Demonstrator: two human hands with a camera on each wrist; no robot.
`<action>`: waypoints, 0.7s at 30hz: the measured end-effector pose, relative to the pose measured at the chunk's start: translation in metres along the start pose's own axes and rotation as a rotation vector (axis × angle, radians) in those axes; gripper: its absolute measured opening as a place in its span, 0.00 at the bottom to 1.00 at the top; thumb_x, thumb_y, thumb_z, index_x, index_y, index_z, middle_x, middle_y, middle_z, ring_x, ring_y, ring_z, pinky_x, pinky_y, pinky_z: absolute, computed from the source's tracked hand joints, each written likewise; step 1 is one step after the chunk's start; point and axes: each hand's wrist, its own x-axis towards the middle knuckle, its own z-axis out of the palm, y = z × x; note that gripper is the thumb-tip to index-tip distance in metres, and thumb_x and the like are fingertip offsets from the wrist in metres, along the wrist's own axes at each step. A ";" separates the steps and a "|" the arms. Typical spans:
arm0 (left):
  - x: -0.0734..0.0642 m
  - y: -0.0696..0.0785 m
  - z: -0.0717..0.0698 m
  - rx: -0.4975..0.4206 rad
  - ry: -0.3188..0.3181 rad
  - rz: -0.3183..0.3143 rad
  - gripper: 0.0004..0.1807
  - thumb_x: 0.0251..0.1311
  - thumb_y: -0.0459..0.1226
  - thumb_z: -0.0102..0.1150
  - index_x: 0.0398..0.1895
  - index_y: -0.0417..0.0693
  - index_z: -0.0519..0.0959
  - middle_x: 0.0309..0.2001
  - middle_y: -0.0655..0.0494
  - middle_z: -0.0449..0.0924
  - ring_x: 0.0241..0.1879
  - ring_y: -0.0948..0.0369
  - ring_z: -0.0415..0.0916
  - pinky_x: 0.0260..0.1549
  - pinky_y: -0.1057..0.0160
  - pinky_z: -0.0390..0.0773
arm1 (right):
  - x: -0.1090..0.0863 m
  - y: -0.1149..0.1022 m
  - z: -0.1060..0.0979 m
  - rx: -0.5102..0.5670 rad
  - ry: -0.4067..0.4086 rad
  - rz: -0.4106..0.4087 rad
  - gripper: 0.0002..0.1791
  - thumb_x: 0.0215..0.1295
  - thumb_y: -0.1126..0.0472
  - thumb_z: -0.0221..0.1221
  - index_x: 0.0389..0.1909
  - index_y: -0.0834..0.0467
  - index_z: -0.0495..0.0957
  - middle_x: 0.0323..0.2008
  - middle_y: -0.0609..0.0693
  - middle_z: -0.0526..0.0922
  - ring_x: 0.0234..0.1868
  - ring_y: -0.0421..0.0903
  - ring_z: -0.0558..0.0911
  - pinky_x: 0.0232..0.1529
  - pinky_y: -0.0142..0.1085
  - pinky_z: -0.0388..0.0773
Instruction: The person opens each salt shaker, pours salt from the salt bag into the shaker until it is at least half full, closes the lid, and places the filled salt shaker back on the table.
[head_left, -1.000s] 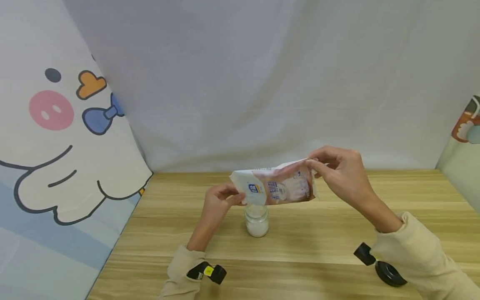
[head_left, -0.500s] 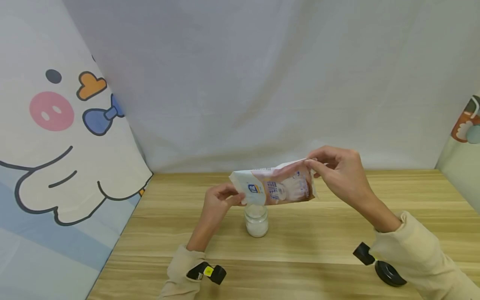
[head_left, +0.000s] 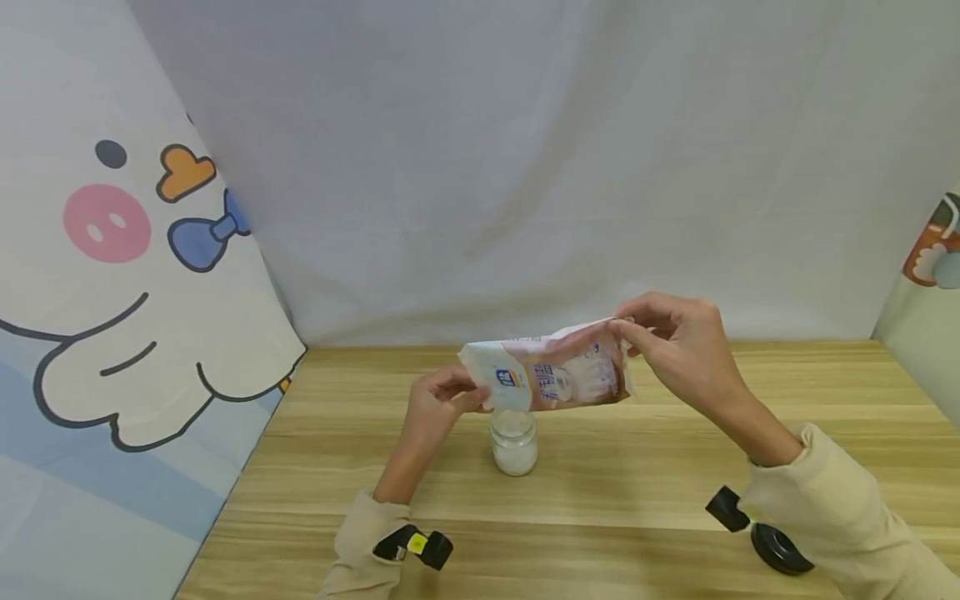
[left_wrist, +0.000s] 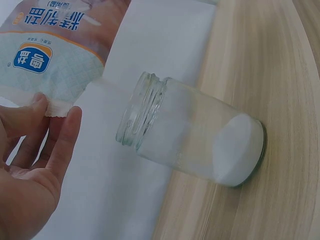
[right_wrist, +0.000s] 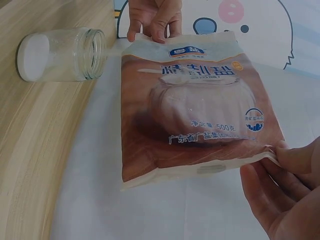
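Note:
A pink and pale blue salt bag (head_left: 555,371) is held tilted over a glass jar (head_left: 514,454), its pale end lower and to the left. My left hand (head_left: 437,412) pinches that lower end between thumb and fingers. At the raised far corner, my right hand (head_left: 686,350) pinches the bag's bottom edge. From the bag's lower corner a faint stream of salt (right_wrist: 114,51) runs to the jar's mouth in the right wrist view. White salt (left_wrist: 234,150) lies heaped at the bottom of the jar, which stands upright and lidless on the table.
The wooden table (head_left: 337,467) ends at a pale grey cloth (head_left: 450,167) behind. On the left hangs a cartoon-printed cloth (head_left: 180,350). A black round thing (head_left: 782,550) shows beside the right sleeve, and black wrist gear (head_left: 416,546) is on the left sleeve.

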 end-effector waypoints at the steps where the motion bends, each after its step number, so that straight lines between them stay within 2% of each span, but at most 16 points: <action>1: 0.000 0.000 0.000 -0.003 0.000 0.001 0.07 0.51 0.22 0.63 0.33 0.24 0.77 0.32 0.45 0.79 0.35 0.56 0.79 0.35 0.55 0.85 | 0.000 0.000 0.000 0.000 0.000 -0.001 0.02 0.60 0.68 0.62 0.32 0.62 0.83 0.28 0.52 0.84 0.22 0.42 0.81 0.26 0.25 0.81; 11: -0.001 0.000 0.000 0.001 0.000 0.010 0.04 0.51 0.21 0.62 0.30 0.28 0.78 0.34 0.40 0.79 0.34 0.57 0.79 0.35 0.55 0.85 | 0.000 0.000 0.000 0.002 -0.001 0.000 0.02 0.61 0.68 0.62 0.32 0.62 0.83 0.28 0.53 0.84 0.22 0.41 0.81 0.25 0.25 0.81; 21: -0.001 -0.001 0.000 -0.002 -0.004 0.013 0.05 0.52 0.22 0.63 0.31 0.26 0.78 0.33 0.43 0.80 0.33 0.58 0.79 0.34 0.56 0.85 | 0.000 -0.001 0.001 0.008 0.001 -0.004 0.02 0.61 0.68 0.62 0.32 0.62 0.83 0.28 0.52 0.84 0.22 0.41 0.81 0.26 0.25 0.80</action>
